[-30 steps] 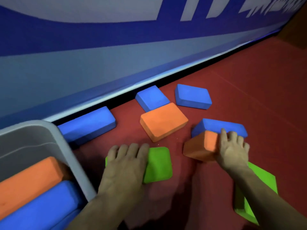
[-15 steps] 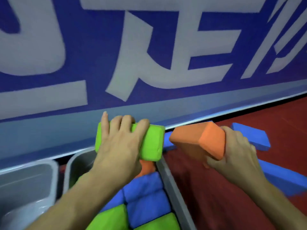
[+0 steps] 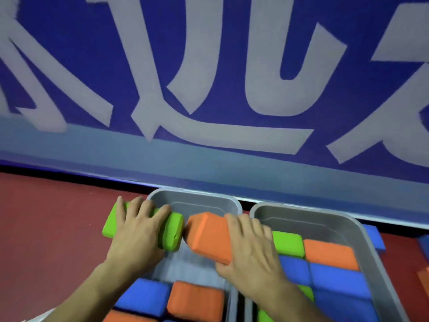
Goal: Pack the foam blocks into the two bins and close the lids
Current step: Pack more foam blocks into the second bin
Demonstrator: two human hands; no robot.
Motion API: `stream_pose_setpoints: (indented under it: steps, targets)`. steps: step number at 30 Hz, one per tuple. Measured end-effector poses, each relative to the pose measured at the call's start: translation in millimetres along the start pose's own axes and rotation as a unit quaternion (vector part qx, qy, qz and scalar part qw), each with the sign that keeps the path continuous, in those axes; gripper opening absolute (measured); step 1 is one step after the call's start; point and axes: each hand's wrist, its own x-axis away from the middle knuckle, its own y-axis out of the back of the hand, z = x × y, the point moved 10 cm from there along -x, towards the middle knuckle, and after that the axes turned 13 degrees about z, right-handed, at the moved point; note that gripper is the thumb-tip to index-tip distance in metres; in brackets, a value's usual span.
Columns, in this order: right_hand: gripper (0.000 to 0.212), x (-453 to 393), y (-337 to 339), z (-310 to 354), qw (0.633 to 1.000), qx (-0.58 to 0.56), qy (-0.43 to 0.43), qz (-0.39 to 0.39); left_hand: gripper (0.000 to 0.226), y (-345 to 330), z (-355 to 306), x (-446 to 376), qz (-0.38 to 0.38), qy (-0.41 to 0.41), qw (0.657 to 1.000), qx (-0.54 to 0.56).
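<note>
My left hand (image 3: 137, 231) grips a green foam block (image 3: 173, 231) over the far left corner of the left grey bin (image 3: 197, 201). My right hand (image 3: 250, 249) grips an orange foam block (image 3: 206, 235) beside it, above the same bin's bare far floor. The two held blocks almost touch. Blue and orange blocks lie in the near part of the left bin. The right grey bin (image 3: 325, 217) is packed with green, orange and blue blocks. No lids show.
A blue wall with large pale lettering (image 3: 232, 89) rises just behind the bins. Red floor (image 3: 46, 217) spreads to the left. A blue block (image 3: 373, 235) lies on the floor right of the right bin, and an orange one peeks in at the right edge.
Both hands lifted their blocks off the floor and carried them left, past the fuller bin. They now hover over the left bin, with the view swung left too.
</note>
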Motion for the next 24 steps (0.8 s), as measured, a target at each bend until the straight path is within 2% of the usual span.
stream_pose_setpoints:
  steps: [4, 6, 9, 12, 16, 18, 19, 22, 24]
  targets:
    - [0.083, -22.2, -78.5, 35.5, 0.994, 0.009, 0.003, 0.111, 0.087, -81.9, 25.4, 17.0, 0.064, -0.017, 0.998, 0.011]
    - [0.086, -26.7, -121.3, 40.0, 0.979, 0.030, 0.005, 0.199, 0.088, -124.4, 27.4, 23.7, 0.100, -0.010, 0.994, 0.035]
    - [0.094, -19.8, -182.4, 27.9, 0.962, 0.056, -0.017, 0.266, 0.091, -175.9, 25.9, 26.1, 0.151, 0.006, 0.987, 0.051]
    - [0.108, 6.2, -246.0, 6.5, 0.936, 0.032, -0.065, 0.345, 0.103, -225.2, 18.9, 19.9, 0.206, 0.017, 0.978, 0.040]
    - [0.110, 6.3, -276.5, 4.3, 0.946, 0.050, -0.056, 0.315, 0.115, -272.8, 17.1, 10.0, 0.266, 0.085, 0.958, 0.069]
    - [0.112, 2.0, -279.1, 7.2, 0.936, 0.066, -0.050, 0.342, 0.110, -291.7, 20.0, 9.0, 0.314, 0.113, 0.938, 0.093]
    - [0.112, -3.7, -280.0, 4.5, 0.932, 0.108, -0.047, 0.343, 0.108, -297.6, 22.2, 5.6, 0.327, 0.117, 0.934, 0.088]
    - [0.115, -14.1, -287.4, -1.0, 0.900, 0.167, -0.041, 0.400, 0.107, -299.6, 21.8, 1.6, 0.347, 0.115, 0.928, 0.071]
    - [0.116, -18.9, -287.6, -1.8, 0.903, 0.164, -0.029, 0.396, 0.106, -293.7, 19.7, 3.6, 0.343, 0.131, 0.928, 0.061]
